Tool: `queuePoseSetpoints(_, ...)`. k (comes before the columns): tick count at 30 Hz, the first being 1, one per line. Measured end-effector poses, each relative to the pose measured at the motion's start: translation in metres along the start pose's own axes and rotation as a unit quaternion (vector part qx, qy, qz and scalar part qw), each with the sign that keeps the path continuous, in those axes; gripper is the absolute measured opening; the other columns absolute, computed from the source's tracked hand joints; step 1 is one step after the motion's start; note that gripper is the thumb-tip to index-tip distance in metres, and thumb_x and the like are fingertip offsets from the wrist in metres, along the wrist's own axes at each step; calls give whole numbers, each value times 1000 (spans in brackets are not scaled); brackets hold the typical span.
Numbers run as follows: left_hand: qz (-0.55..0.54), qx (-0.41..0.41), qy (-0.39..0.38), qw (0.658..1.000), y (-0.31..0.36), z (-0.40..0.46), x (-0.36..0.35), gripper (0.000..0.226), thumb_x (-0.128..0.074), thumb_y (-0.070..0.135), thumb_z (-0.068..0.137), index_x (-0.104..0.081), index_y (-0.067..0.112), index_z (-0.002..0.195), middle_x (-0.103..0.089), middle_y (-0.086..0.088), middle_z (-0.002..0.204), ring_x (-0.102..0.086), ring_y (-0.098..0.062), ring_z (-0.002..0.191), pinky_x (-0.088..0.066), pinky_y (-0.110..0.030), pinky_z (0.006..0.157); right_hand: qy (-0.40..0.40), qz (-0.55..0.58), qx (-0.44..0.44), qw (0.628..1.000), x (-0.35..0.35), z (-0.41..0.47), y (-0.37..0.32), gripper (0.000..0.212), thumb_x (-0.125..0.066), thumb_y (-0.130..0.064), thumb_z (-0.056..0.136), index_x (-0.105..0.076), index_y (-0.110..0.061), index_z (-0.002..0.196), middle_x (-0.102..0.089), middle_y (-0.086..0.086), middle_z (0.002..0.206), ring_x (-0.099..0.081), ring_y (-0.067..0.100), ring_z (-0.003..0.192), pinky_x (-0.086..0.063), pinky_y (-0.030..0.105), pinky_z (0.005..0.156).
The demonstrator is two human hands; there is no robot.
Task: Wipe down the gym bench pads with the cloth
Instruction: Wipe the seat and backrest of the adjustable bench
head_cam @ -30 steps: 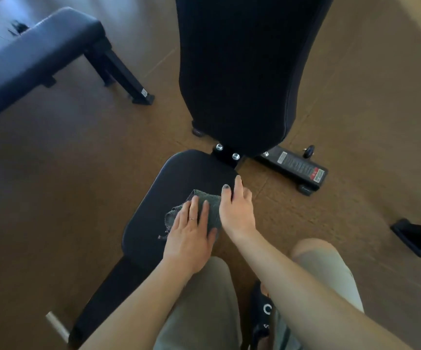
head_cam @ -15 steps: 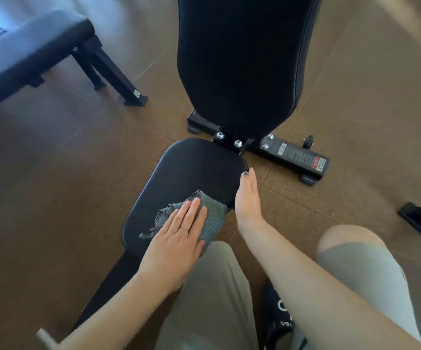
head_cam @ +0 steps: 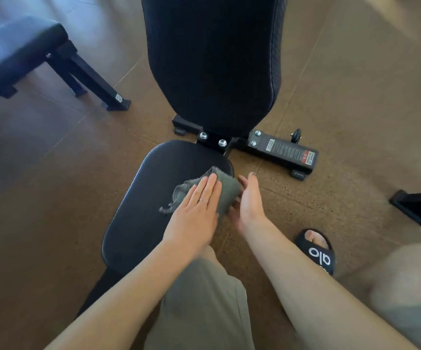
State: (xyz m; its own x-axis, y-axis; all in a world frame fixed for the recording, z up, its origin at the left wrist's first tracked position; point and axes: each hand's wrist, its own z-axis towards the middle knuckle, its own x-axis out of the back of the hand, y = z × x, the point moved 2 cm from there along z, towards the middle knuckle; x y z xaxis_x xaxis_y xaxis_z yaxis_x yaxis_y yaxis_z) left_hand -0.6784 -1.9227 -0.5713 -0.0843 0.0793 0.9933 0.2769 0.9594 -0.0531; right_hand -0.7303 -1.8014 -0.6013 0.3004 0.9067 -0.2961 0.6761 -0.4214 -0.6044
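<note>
Cloth (head_cam: 225,192): pinned flat under left hand (head_cam: 195,213) at seat pad (head_cam: 138,210) right edge; nothing clasped
Right hand (head_cam: 249,200): open, empty, just beside; unwiped pad extends leftward

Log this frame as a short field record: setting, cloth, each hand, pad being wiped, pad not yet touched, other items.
setting: gym floor, adjustable bench seen from above
cloth: grey cloth, on the right part of the seat pad
left hand: left hand flat on the cloth, fingers extended
right hand: right hand open, at the seat pad's right edge beside the cloth
pad being wiped: seat pad
pad not touched now: raised back pad
other items: second bench at upper left; black slide sandal on the foot at right
</note>
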Motion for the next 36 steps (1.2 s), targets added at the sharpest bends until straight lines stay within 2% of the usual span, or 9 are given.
queuePoseSetpoints(3,50,-34,10,998,-15,-46,-9,61,-44,31,105,-34,1,157,-30,-17,165,-28,-29,153,-19,-47,121,-39,-53,-16,998,-18,-3,-1,95,-34,-89,80,-39,-32,156,-46,1,158,-43,25,145,-28,53,123)
queuePoseSetpoints(5,34,-22,-33,999,-17,-31,-7,68,-43,38,108,-18,5,161,-14,-13,170,-15,-26,157,-6,-42,124,-48,-66,-22,996,-23,-1,-3,120,-36,-99,58,-33,-33,159,-39,-1,163,-39,25,148,-24,53,124)
queuePoseSetpoints(7,-24,-1,-49,998,-9,13,0,70,-30,44,111,3,11,164,9,-6,171,7,-20,159,15,-32,120,-48,-67,-37,996,-26,-6,-10,100,-33,-90,81,-38,-26,157,-43,4,159,-43,27,144,-27,52,123)
queuePoseSetpoints(10,-77,6,-45,996,-5,71,3,67,-22,45,112,8,15,164,15,-1,172,14,-15,158,17,-27,120,-33,-35,-14,999,-10,11,-18,75,-28,-71,100,-47,-21,152,-52,9,151,-50,29,138,-34,51,119)
queuePoseSetpoints(14,-111,19,-51,992,-22,57,6,63,-20,44,112,3,20,165,10,3,173,13,-9,157,16,-24,121,-24,-35,11,999,-20,5,-15,76,-28,-72,99,-43,-21,154,-52,7,151,-50,28,137,-34,51,119)
queuePoseSetpoints(18,-115,51,-69,990,-34,-39,7,63,-5,51,109,11,24,163,21,8,168,24,-5,153,17,-26,122,21,-96,59,993,-39,17,11,99,-33,-97,71,-38,-40,152,-47,-6,155,-47,21,138,-31,50,119)
queuePoseSetpoints(22,-112,59,-67,990,-47,-37,4,63,-4,50,107,10,25,163,17,8,170,18,-6,156,10,-28,126,69,-153,110,980,-43,13,0,61,-32,-57,105,-28,-26,158,-43,4,153,-46,26,136,-36,38,108)
queuePoseSetpoints(29,-121,75,-72,987,-56,120,0,62,-18,43,112,-9,14,166,-1,-1,174,4,-15,160,6,-32,128,87,-194,141,967,-37,26,7,56,-32,-51,107,-31,-24,156,-46,6,150,-49,25,131,-40,40,103)
queuePoseSetpoints(36,-162,153,-23,975,-106,81,-1,56,-23,39,113,-15,23,166,-13,2,173,-7,-18,160,-3,-34,128,94,-209,150,962,-41,20,7,55,-31,-52,108,-32,-21,154,-48,6,144,-51,21,121,-36,33,93)
